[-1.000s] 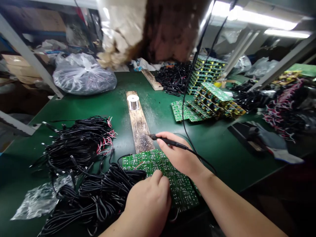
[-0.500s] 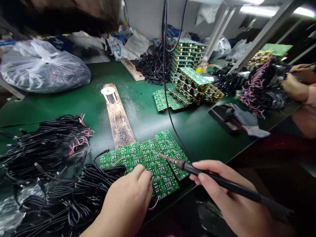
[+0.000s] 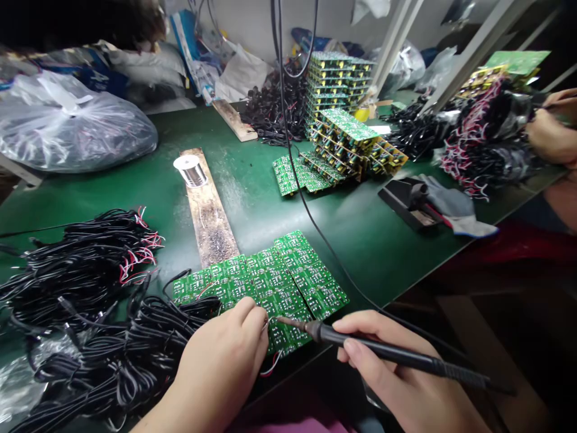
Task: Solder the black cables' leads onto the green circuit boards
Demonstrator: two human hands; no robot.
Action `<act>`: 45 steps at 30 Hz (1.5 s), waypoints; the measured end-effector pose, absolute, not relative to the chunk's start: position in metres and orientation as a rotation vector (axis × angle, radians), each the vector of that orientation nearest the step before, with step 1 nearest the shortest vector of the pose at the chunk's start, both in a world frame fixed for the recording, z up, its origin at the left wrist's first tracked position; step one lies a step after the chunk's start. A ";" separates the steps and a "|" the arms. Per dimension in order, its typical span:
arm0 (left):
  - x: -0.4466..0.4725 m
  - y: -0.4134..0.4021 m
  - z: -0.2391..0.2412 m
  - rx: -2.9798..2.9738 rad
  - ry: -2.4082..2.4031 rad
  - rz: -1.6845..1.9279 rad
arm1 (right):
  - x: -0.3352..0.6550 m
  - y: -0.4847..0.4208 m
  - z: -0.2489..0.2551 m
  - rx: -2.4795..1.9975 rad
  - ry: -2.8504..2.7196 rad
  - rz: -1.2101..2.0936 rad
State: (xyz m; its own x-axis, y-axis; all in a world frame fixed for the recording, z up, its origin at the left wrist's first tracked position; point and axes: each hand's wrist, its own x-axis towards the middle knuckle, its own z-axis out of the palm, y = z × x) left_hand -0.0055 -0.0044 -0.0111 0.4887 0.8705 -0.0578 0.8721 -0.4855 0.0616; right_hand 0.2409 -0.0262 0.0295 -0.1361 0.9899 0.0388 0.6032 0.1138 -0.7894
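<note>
From here I'm looking down on a cluttered workshop bench with a green tabletop (image 3: 406, 258). The task's main piece is one soldering iron (image 3: 383, 353), gripped like a pen in the right hand (image 3: 392, 376), its long axis running from lower right to upper left with the thin tip pointing at a panel of green circuit boards (image 3: 288, 282). The tip is just over the panel's near corner; I can't tell whether it touches. Its black cord (image 3: 324, 246) climbs up the bench. The left hand (image 3: 220, 361) sits curled, clenched against the panel's near edge, close to the tip. The panel lies flat near the bench's front edge, beside two heaps of black cables (image 3: 85, 264) (image 3: 121, 361) and a scorched wooden plank (image 3: 207, 222) carrying one solder spool (image 3: 190, 171). Further back stand stacked boards (image 3: 342, 138), and at far right a co-worker's hands (image 3: 550, 135) work.
</note>
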 end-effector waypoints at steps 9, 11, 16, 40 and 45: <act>-0.006 -0.004 -0.009 2.655 1.534 0.016 | 0.243 -0.031 0.026 -1.626 -1.846 0.940; -0.006 -0.004 -0.009 2.657 1.531 0.036 | 0.240 -0.032 0.030 -1.584 -1.897 0.883; -0.005 -0.004 -0.010 2.655 1.550 0.056 | 0.226 -0.037 0.039 -1.442 -1.956 0.662; -0.005 -0.005 -0.008 2.705 1.521 0.002 | 0.234 -0.049 0.031 -1.645 -1.651 0.547; -0.005 -0.005 -0.009 2.698 1.538 -0.010 | 0.235 -0.049 0.034 -1.656 -1.649 0.540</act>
State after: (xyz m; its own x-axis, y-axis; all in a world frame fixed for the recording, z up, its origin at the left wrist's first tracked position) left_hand -0.0046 -0.0047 -0.0089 0.5096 0.8601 -0.0232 0.8603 -0.5090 0.0276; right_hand 0.2353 -0.0491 0.0336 0.0912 0.9765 0.1954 0.6717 0.0846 -0.7360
